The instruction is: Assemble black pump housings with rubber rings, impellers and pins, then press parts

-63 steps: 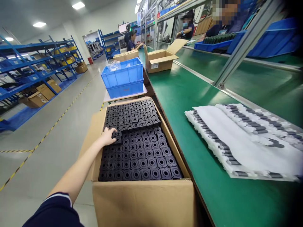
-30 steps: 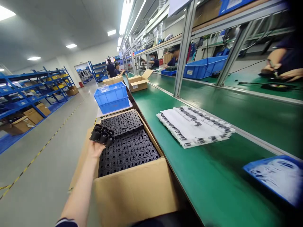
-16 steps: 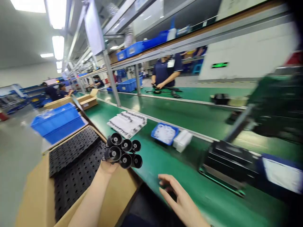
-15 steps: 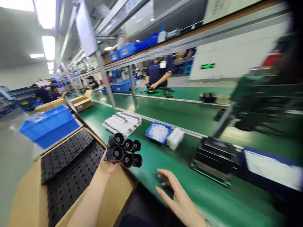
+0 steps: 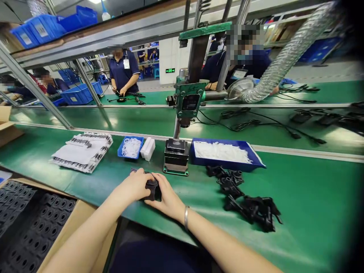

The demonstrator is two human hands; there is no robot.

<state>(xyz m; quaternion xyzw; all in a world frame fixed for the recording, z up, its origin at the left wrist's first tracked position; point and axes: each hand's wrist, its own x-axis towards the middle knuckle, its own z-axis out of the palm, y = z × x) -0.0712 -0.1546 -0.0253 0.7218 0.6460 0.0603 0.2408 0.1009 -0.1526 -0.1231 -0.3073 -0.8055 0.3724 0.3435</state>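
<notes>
My left hand [image 5: 135, 185] is closed around a cluster of black plastic parts [image 5: 152, 187] at the near edge of the green bench. From the other side my right hand [image 5: 168, 198], a bracelet at its wrist, cups the same parts between thumb and fingers. Most of the cluster is hidden behind my fingers. Just beyond the hands stands the black base block of a bench press [image 5: 176, 155], its green head [image 5: 190, 99] raised above. A cardboard box [image 5: 66, 231] at the lower left holds trays of similar black parts [image 5: 47, 223].
Loose black plastic pieces [image 5: 253, 208] lie to the right. Behind them sits a dark blue bin [image 5: 196, 161] of white strips. A small blue tray [image 5: 121, 151], a white block [image 5: 148, 149] and stacked white sheets [image 5: 76, 153] stand left. Co-workers sit across the bench.
The view has swung right toward the press. My left hand has carried the black parts from above the box to the bench, and my right hand, open before, has closed on them.
</notes>
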